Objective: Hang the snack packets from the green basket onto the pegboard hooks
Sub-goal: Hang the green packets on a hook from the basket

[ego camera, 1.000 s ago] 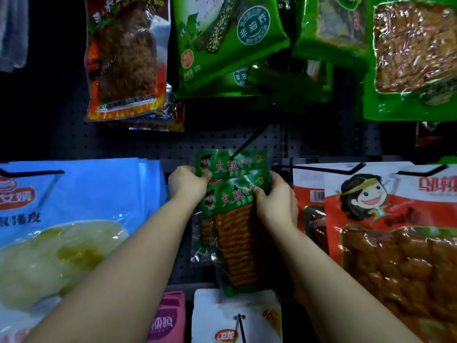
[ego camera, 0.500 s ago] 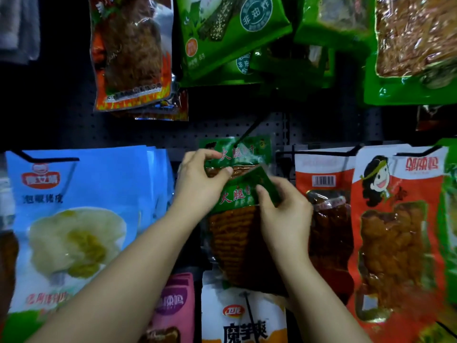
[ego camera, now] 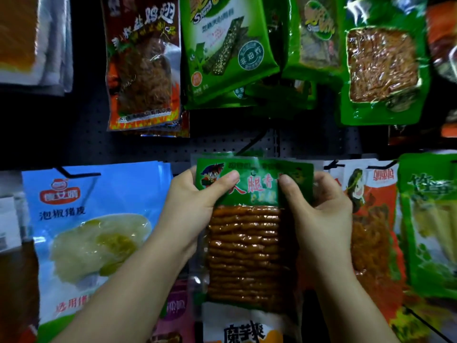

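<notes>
Two hands pinch one green-topped snack packet (ego camera: 249,231) at frame centre: the left hand (ego camera: 195,201) grips its upper left corner, thumb across the front, and the right hand (ego camera: 319,209) clamps the upper right. A black hook (ego camera: 252,143) slants off the pegboard (ego camera: 148,147) just above the packet's top edge. Crowding it are a blue packet (ego camera: 94,219) at left, an orange packet (ego camera: 371,219) at right, a white packet (ego camera: 247,325) below, and green seaweed packets (ego camera: 227,50) overhead.
</notes>
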